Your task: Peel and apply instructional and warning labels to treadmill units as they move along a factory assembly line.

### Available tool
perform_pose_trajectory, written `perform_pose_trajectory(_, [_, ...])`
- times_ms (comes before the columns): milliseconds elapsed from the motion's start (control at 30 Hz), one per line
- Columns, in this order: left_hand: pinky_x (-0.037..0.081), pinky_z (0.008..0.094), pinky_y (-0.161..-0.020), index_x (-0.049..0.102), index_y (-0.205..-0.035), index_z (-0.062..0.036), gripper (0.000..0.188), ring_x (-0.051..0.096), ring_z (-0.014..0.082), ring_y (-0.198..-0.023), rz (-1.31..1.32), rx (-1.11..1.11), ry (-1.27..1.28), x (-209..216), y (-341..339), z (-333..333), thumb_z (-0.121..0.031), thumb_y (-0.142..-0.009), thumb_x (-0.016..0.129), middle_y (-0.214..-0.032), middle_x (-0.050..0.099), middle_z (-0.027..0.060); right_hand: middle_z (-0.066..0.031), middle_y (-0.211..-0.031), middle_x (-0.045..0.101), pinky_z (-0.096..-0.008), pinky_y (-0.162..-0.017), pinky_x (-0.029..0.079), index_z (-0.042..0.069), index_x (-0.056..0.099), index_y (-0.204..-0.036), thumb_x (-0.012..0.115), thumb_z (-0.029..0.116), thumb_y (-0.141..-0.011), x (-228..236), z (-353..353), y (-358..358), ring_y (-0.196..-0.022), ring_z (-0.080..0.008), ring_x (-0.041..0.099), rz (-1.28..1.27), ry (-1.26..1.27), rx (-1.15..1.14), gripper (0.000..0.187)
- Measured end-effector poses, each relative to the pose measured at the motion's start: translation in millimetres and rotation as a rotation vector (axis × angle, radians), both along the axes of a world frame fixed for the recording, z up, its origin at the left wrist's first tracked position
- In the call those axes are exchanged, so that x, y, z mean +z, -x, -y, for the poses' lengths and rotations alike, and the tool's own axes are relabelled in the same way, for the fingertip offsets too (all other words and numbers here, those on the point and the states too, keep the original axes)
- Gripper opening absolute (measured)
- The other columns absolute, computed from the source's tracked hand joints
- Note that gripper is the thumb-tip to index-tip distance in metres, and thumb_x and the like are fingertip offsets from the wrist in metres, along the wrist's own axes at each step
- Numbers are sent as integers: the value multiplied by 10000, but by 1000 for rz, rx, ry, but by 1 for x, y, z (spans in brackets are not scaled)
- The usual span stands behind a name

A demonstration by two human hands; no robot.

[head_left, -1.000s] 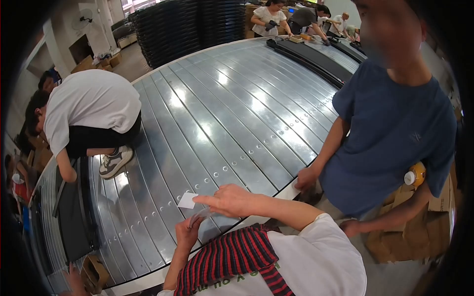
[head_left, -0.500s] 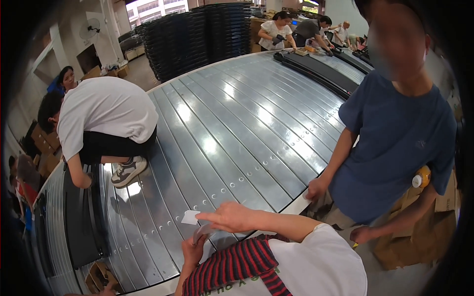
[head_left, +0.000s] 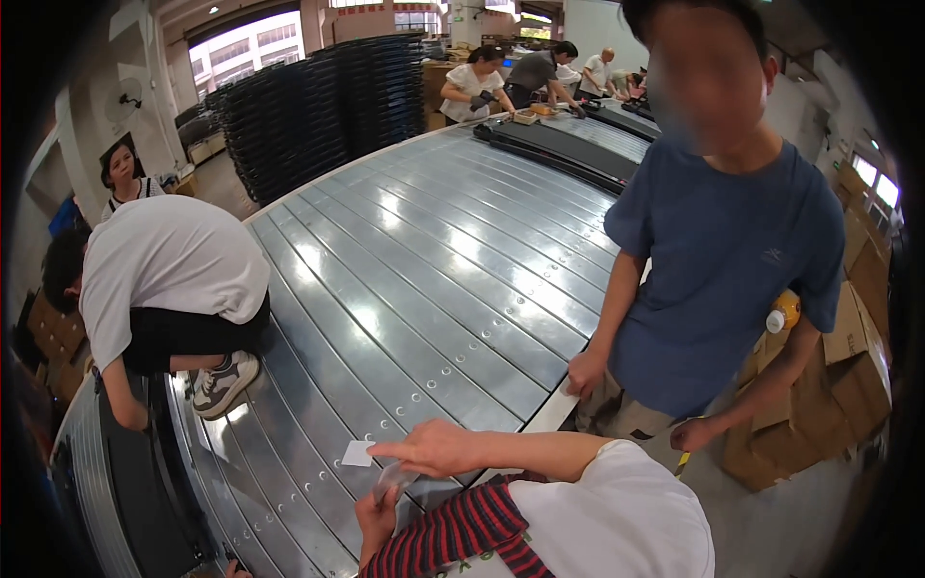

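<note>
My right hand (head_left: pixel 438 448) reaches leftward over the slatted metal table (head_left: pixel 385 318), index finger stretched out and the other fingers curled. At its fingertip is a small square white label (head_left: pixel 357 454). Whether the label touches the metal is not plain. Just below, my left hand (head_left: pixel 377 515) is closed on a pale translucent sheet (head_left: pixel 393 476), close under the right hand. A red and black striped apron (head_left: pixel 453 528) hides part of my left forearm.
At right, a person in a blue shirt (head_left: pixel 718 279) stands at the table edge. Another in white (head_left: pixel 178 260) crouches on the table at left, beside a long black panel (head_left: pixel 135 482). Black stacked frames (head_left: pixel 318 111) rise at the back; cardboard boxes (head_left: pixel 819 414) lie at right.
My view has swung, so the scene lies lower and further left. Both hands keep nearly the same pose, with the label still at the right fingertip. The person at left stays crouched.
</note>
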State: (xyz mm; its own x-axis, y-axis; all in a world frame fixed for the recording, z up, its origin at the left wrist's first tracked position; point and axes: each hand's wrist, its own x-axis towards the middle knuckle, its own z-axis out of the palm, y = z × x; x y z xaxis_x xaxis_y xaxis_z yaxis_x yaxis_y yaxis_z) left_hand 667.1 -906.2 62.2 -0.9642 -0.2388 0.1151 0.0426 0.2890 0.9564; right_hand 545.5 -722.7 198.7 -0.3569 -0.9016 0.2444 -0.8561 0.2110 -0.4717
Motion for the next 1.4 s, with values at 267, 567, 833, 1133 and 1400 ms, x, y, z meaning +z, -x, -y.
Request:
perform_pose_trajectory(267, [422,283,-537,629,-830,-21,129,518,98,-565,55,29,56,4,-12,9,-140,-782,618,-609,579,94,-115,-697,574,-419,-585,419,156,255,-1303,560,171,-780,-8,13,-11,-653,-320,556,81,-52,52,605])
perform_pose_trajectory(567, [436,287,-568,632,-869,-35,187,569,133,-600,39,34,124,20,-22,17,-201,-785,609,-663,601,125,-113,-701,578,-413,-580,416,178,255,-1307,550,166,-785,-11,27,-19,-654,-326,555,78,-95,25,600])
perform_pose_trajectory(833, [446,294,-553,632,-905,-52,245,588,203,-576,43,6,76,7,-12,30,-264,-785,608,-685,600,149,-102,-699,587,-396,-586,431,172,326,-1269,559,185,-786,4,38,-23,-650,-319,562,26,-65,7,537])
perform_pose_trajectory(1133, [441,296,-530,637,-879,-46,193,577,179,-553,16,-30,101,14,-19,39,-219,-803,596,-651,597,131,-103,-699,582,-391,-578,429,162,356,-1248,566,170,-778,9,46,-36,-647,-315,559,-6,17,-2,515])
perform_pose_trajectory(1400, [438,280,-546,641,-884,-35,178,551,121,-569,1,-36,112,20,-33,46,-185,-797,604,-648,606,107,-85,-672,572,-377,-577,439,163,326,-1279,552,200,-801,12,55,-45,-631,-289,563,-66,52,-9,529])
